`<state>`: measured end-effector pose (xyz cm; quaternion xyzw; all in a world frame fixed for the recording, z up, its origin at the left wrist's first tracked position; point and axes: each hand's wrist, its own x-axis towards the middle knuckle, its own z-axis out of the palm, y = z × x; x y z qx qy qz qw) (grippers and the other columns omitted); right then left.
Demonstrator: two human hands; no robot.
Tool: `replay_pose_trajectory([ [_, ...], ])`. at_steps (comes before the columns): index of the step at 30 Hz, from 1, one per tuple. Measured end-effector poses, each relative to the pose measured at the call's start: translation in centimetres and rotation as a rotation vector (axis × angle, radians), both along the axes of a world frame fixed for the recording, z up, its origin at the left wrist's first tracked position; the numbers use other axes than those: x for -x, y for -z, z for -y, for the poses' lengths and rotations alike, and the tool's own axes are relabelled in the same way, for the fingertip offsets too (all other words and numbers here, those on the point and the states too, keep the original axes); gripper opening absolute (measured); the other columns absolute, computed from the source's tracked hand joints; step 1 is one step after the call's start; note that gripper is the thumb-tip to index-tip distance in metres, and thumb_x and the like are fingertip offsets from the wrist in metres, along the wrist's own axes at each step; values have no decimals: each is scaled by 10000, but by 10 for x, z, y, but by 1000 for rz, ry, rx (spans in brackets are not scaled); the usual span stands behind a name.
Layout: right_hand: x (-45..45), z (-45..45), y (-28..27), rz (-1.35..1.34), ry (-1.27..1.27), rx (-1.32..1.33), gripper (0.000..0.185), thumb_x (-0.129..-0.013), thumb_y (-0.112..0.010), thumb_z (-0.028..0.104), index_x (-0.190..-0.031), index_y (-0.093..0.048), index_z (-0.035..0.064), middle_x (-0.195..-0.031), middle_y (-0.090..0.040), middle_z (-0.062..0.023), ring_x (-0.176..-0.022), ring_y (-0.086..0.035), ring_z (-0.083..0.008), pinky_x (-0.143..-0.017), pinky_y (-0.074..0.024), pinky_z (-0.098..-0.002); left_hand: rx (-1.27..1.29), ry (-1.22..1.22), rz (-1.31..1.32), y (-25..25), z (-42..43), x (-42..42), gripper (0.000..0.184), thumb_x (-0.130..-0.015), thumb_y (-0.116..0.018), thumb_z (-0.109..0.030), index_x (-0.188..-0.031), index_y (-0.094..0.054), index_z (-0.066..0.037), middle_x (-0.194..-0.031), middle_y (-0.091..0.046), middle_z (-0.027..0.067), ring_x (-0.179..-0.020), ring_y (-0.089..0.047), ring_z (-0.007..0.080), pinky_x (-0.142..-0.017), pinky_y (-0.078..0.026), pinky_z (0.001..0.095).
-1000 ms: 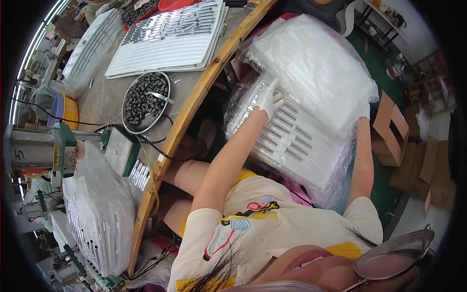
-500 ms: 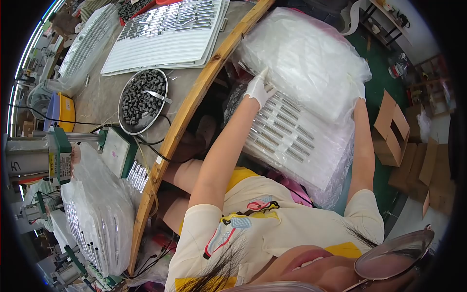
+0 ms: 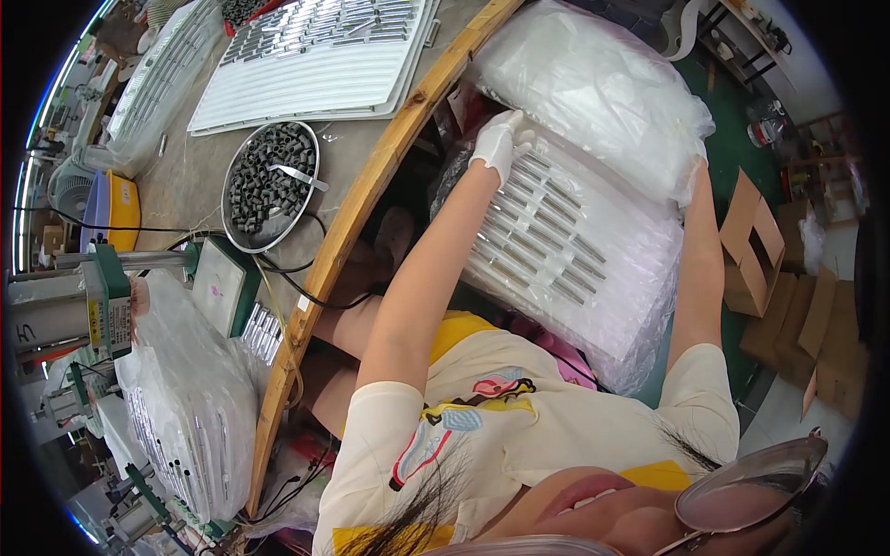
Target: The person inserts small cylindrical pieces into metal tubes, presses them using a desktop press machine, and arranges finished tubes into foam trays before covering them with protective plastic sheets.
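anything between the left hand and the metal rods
No solid object visible between the left hand and the metal rods; bunched plastic lies beyond them. Whether clear film covers them, I cannot tell.

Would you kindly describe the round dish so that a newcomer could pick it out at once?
Find the grey table with the wooden edge. On it, between that edge and a yellow container, sits the round metal dish. Unlike the flat white trays beside it, it holds a heap of small black pieces with a shiny strip on top.
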<state>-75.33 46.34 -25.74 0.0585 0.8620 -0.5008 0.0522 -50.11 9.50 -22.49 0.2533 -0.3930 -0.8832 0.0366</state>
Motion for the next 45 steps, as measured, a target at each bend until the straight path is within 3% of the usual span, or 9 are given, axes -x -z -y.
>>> replay_pose_trajectory([
  [6,18,30,-21,89,-4,-90,615,-1020,-572,489,-1344,-653,-27,-1356,-662,-141,-1173,-636,-266,-1025,-483,-344,32,-170,-1,-8,4,-14,426,-1023,-599,-110,-1437,-537,-32,-1375,-630,153,-1091,-681,222,-827,-569,276],
  [15,123,-25,57,-44,-220,-101,830,-938,-609,641,-1311,-632,-100,-1365,-646,-219,-1224,-629,-309,-1019,-477,-365,406,48,-52,7,16,-98,395,-1022,-630,-160,-1379,-599,6,-1211,-710,105,-991,-678,144,-843,-540,238],
  [19,46,-16,-30,20,19,11,844,-916,-628,650,-1316,-628,-93,-1379,-634,-240,-1273,-604,-329,-1040,-463,-370,897,98,40,11,28,-163,351,-981,-656,-147,-1309,-663,-22,-1195,-724,122,-1054,-696,198,-938,-530,299],
  [23,-58,11,-86,-540,222,-506,714,-923,-708,499,-1332,-619,-80,-1330,-656,-244,-1233,-618,-323,-1042,-466,-374,1109,85,179,10,23,-215,338,-948,-691,-166,-1273,-698,-73,-1192,-718,155,-1080,-700,272,-967,-532,354],
  [27,-216,77,-126,-840,-291,-257,258,-941,-707,144,-1182,-733,56,-1147,-737,-123,-1051,-692,-219,-934,-533,-331,1318,4,12,-11,-2,-251,275,-914,-693,-73,-1184,-741,-88,-1144,-718,159,-1067,-682,323,-960,-526,387],
  [29,-288,119,-145,-606,-573,-133,192,-923,-723,140,-1103,-761,85,-1069,-746,-100,-988,-706,-210,-896,-541,-324,1311,19,-80,-27,-14,-265,274,-884,-686,-20,-1138,-753,-100,-1119,-725,144,-1054,-677,326,-956,-528,398],
  [34,-366,217,-150,-765,-1017,-48,211,-872,-767,134,-1078,-768,86,-1010,-735,-112,-908,-711,-258,-801,-567,-350,1315,-76,-207,-41,-34,-302,291,-896,-697,17,-1144,-764,-118,-1068,-728,107,-985,-691,272,-889,-554,355],
  [38,-392,311,-166,-758,-1055,209,228,-870,-769,137,-1091,-762,80,-991,-736,-105,-902,-715,-248,-787,-575,-341,1182,-179,-176,-22,-36,-324,285,-896,-700,23,-1139,-770,-107,-1062,-726,107,-968,-692,253,-861,-557,325],
  [45,-371,435,-190,-875,-1126,-68,249,-905,-714,274,-1038,-768,71,-954,-766,-155,-900,-742,-319,-856,-579,-401,871,-255,-137,-9,-27,-339,248,-984,-602,-6,-1158,-766,-69,-1104,-706,87,-923,-678,150,-844,-555,287],
])
